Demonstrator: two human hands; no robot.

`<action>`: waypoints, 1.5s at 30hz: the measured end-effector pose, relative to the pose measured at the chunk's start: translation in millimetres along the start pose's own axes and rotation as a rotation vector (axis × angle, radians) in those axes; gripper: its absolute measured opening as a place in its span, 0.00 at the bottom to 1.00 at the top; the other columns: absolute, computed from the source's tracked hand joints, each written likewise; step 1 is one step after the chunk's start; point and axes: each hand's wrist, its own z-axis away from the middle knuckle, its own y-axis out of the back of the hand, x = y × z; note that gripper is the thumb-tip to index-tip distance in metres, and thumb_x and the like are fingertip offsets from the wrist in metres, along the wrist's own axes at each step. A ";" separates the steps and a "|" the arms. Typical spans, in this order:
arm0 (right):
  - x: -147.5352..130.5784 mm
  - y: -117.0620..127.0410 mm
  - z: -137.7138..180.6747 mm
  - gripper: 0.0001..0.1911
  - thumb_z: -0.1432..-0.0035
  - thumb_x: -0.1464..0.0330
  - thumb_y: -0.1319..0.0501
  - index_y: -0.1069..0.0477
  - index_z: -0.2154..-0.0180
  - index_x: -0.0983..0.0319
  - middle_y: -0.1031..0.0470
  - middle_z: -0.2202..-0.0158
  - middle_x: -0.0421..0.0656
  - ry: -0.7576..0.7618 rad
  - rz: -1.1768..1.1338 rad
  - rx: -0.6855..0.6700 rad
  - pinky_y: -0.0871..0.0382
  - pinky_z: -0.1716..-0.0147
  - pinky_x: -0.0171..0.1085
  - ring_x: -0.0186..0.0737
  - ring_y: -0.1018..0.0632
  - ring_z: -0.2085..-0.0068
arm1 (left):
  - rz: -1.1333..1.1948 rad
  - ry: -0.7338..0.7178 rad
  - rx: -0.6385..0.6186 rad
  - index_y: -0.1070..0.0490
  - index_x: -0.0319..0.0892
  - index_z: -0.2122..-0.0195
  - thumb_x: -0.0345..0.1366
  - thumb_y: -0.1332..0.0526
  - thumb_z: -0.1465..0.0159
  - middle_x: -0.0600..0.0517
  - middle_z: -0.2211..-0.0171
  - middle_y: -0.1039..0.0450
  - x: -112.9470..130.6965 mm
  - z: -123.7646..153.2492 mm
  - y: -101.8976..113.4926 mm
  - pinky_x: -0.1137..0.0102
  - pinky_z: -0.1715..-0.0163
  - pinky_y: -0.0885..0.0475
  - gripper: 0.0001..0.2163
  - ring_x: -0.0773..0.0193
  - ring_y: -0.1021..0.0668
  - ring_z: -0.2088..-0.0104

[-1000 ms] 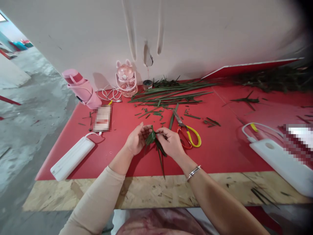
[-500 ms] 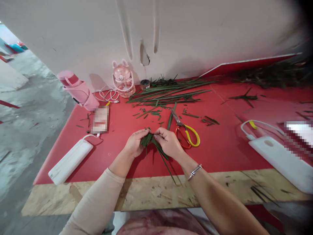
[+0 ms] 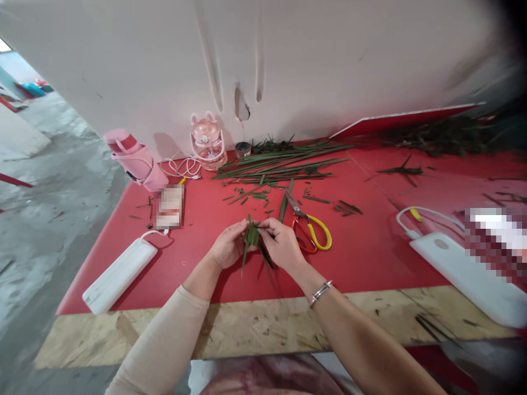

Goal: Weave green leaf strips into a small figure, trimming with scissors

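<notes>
Between my hands, above the red tabletop [image 3: 189, 285], is a small folded piece of green leaf strips [image 3: 252, 237], with loose ends hanging down. My left hand [image 3: 228, 245] grips its left side, fingers curled round it. On the other side my right hand [image 3: 282, 244] pinches the strips between thumb and fingers; the fingertips are partly hidden. Scissors [image 3: 297, 207] with one yellow and one red handle lie just right of my right hand, blades pointing away. A flat green strip [image 3: 285, 203] lies beside the blades.
Long green leaf strips [image 3: 280, 162] and cut bits lie toward the wall. A pink bottle [image 3: 140, 162], a clear pink jug [image 3: 208, 144] and a small tin [image 3: 242, 149] stand behind. White power banks lie at left [image 3: 119, 278] and right [image 3: 457, 274]. More leaves [image 3: 448, 137] heap at back right.
The leaf piece has turned in my hands, so a rounded folded face and differently angled ends now show. Both hands stay on it. The whole view has shifted slightly.
</notes>
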 end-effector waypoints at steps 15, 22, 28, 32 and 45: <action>-4.0 7.1 0.8 0.08 0.43 0.67 0.46 0.31 0.67 0.62 0.26 0.73 0.40 0.054 0.112 -0.011 0.33 0.71 0.32 0.35 0.26 0.72 | 0.262 0.185 -0.098 0.30 0.39 0.68 0.39 0.44 0.41 0.51 0.74 0.27 0.3 -1.3 4.4 0.67 0.66 0.28 0.09 0.65 0.24 0.72; 3.1 7.1 0.2 0.08 0.42 0.67 0.48 0.32 0.69 0.62 0.28 0.75 0.40 0.075 0.222 0.009 0.35 0.72 0.31 0.34 0.28 0.74 | 0.259 0.186 -0.082 0.29 0.36 0.69 0.32 0.47 0.40 0.49 0.76 0.27 -2.3 -2.4 2.0 0.71 0.71 0.28 0.08 0.66 0.24 0.75; 5.1 8.7 -0.7 0.09 0.43 0.68 0.48 0.30 0.66 0.62 0.26 0.73 0.41 0.046 0.264 0.000 0.35 0.71 0.32 0.35 0.26 0.71 | 0.299 0.189 -0.052 0.30 0.34 0.65 0.36 0.48 0.38 0.49 0.77 0.28 -3.2 -1.5 -0.7 0.72 0.70 0.28 0.11 0.68 0.25 0.75; 8.4 6.3 -1.3 0.08 0.44 0.70 0.48 0.31 0.67 0.61 0.26 0.73 0.41 -0.001 0.252 -0.007 0.34 0.70 0.33 0.35 0.26 0.71 | 0.289 0.185 0.009 0.30 0.34 0.67 0.37 0.48 0.38 0.47 0.77 0.27 -5.5 -3.1 -0.9 0.71 0.68 0.28 0.12 0.67 0.24 0.74; 21.2 2.2 -3.6 0.12 0.53 0.76 0.50 0.32 0.68 0.62 0.27 0.75 0.39 -0.029 0.199 0.012 0.33 0.71 0.33 0.34 0.26 0.72 | 0.280 0.131 0.084 0.29 0.35 0.70 0.36 0.51 0.37 0.45 0.75 0.24 -5.2 -1.0 -14.8 0.69 0.65 0.28 0.14 0.64 0.22 0.73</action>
